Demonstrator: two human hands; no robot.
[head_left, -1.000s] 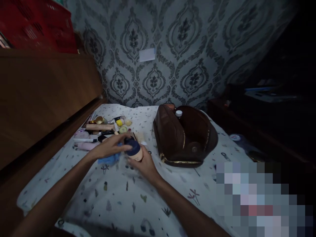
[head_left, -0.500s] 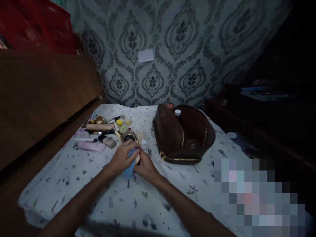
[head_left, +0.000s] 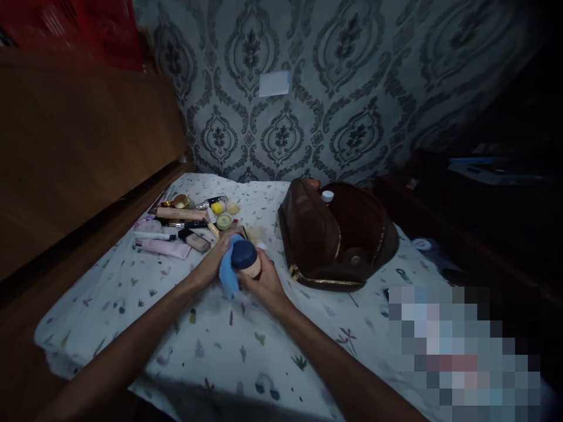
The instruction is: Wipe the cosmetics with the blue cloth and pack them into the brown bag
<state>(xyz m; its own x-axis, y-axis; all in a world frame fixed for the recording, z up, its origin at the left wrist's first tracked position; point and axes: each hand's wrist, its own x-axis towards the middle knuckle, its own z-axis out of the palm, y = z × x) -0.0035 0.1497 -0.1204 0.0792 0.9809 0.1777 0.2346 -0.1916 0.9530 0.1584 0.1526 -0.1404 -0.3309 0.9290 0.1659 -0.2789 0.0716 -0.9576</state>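
Observation:
In the middle of the head view, a small round jar with a dark blue lid and a beige body is tilted toward me. My right hand has its fingers wrapped round the jar's lower right side. A light blue cloth is in my left hand, pressed along the jar's left side. Just beyond my hands lie cosmetics: a pink tube, a foundation bottle with a black cap, and a small green-lidded pot. A dark compact behind my left hand is mostly covered.
A brown leather bag stands unzipped at the right, with a white-capped bottle inside. The patterned sheet covers the surface. A wooden panel borders the left, and a patterned wall rises behind.
The jar has turned so that its dark blue lid shows; before, my fingers and the cloth mostly hid it. My hands have risen slightly, and the camera view has shifted a little.

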